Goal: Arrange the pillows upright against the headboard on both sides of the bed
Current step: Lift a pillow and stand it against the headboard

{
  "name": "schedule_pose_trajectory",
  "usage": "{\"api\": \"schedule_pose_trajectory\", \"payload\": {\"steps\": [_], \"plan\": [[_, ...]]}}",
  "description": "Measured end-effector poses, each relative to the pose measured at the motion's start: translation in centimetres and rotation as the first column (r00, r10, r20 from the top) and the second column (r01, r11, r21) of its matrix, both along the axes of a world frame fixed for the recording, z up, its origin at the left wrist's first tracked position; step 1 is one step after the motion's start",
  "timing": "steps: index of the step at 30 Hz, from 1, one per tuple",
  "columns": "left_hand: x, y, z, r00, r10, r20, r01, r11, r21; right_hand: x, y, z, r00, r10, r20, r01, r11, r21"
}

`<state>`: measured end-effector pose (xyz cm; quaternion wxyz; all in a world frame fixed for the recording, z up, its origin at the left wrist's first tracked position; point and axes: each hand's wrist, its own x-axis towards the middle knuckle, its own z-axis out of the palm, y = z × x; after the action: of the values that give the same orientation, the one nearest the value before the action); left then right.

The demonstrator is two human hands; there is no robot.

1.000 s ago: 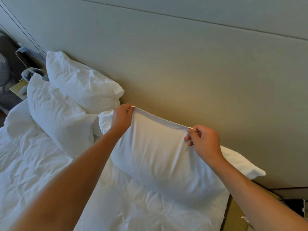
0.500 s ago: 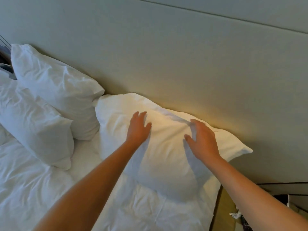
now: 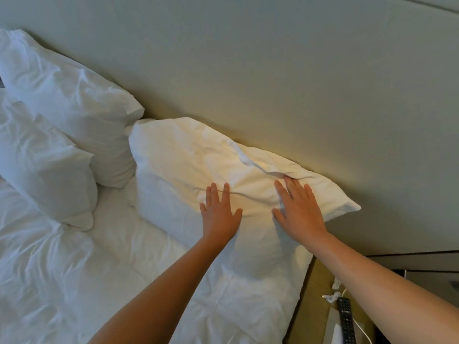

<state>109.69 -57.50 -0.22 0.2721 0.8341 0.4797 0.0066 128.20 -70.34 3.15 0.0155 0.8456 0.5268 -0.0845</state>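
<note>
A white pillow (image 3: 178, 160) leans upright against the beige headboard (image 3: 273, 70) on the right side of the bed. My left hand (image 3: 219, 212) lies flat on its front, fingers spread. My right hand (image 3: 299, 211) presses flat on it too, fingertips at a fold near the top edge. Neither hand grips anything. On the left side, a second white pillow (image 3: 74, 103) leans on the headboard, and a third pillow (image 3: 42, 165) stands in front of it.
A rumpled white duvet (image 3: 87, 281) covers the bed. To the right of the bed is a bedside surface (image 3: 313, 309) with a black remote control (image 3: 346, 319) and a white cable (image 3: 332, 295).
A second ago both hands pinched the right pillow's top edge. They let go and now lie flat on its front, and the pillow has settled back against the headboard.
</note>
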Motion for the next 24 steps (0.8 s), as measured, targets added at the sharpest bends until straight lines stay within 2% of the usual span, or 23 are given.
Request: {"api": "schedule_pose_trajectory", "payload": {"steps": [4,8,12,14,17,20,24], "plan": [[1.0,-2.2,0.7,1.0,0.003,-0.005,-0.003,0.999,-0.041,0.6,-1.5,1.0,1.0,0.005,-0.028,-0.006,0.999,-0.037],[2.0,-5.5,1.5,0.997,-0.075,-0.02,0.074,0.994,-0.078,1.6,-5.1,2.0,0.998,-0.037,-0.054,0.033,0.997,-0.063],[1.7,-9.4,2.8,0.988,-0.151,-0.022,0.144,0.968,-0.206,1.9,-10.3,3.4,0.991,-0.079,-0.106,0.068,0.992,-0.105],[0.9,-11.9,3.7,0.99,-0.139,-0.017,0.129,0.957,-0.261,1.3,-13.4,4.2,0.982,-0.092,-0.166,0.073,0.99,-0.117],[-1.3,-16.2,5.3,0.999,-0.043,0.024,0.048,0.957,-0.288,-0.7,-18.0,5.9,0.932,-0.142,-0.333,0.115,0.988,-0.1],[-4.4,-21.8,7.5,0.984,0.122,0.133,-0.073,0.943,-0.324,-3.4,-23.2,7.0,0.841,-0.14,-0.523,0.163,0.987,-0.001],[-9.2,-30.9,10.5,0.867,0.405,0.292,-0.263,0.867,-0.423,-6.8,-31.1,6.9,0.65,-0.121,-0.75,0.222,0.974,0.035]]}}
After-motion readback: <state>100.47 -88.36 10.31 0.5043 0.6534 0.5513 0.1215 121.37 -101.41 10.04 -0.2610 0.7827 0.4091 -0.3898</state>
